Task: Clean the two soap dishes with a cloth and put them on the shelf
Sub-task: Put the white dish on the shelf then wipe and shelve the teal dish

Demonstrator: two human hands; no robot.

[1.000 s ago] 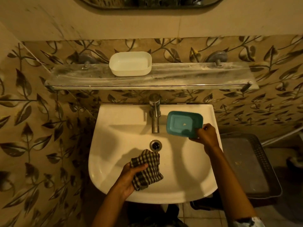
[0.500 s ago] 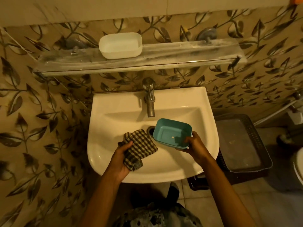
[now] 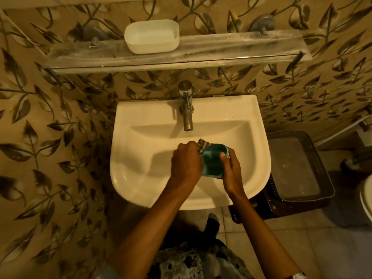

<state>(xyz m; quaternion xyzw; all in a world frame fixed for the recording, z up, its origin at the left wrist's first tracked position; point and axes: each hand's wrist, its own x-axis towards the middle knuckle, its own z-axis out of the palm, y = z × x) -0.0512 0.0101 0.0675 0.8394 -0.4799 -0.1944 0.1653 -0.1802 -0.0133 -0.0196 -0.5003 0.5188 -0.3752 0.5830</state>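
Observation:
A teal soap dish (image 3: 213,162) is held over the white sink basin (image 3: 145,150) by my right hand (image 3: 231,168), thumb over its rim. My left hand (image 3: 186,161) grips the checked cloth (image 3: 203,146) and presses it against the dish's left side; only a corner of the cloth shows above my knuckles. A white soap dish (image 3: 152,36) stands upright on the glass shelf (image 3: 231,51) above the tap, left of the shelf's middle.
A metal tap (image 3: 186,106) rises at the back of the sink. A dark plastic basket with a tray on top (image 3: 298,164) stands to the right of the sink. Leaf-patterned tiles cover the wall. A white toilet edge (image 3: 366,198) shows at far right.
The teal dish has come from the sink's right rim down to the middle of the basin. My left hand has brought the cloth up against it, and the two hands now meet.

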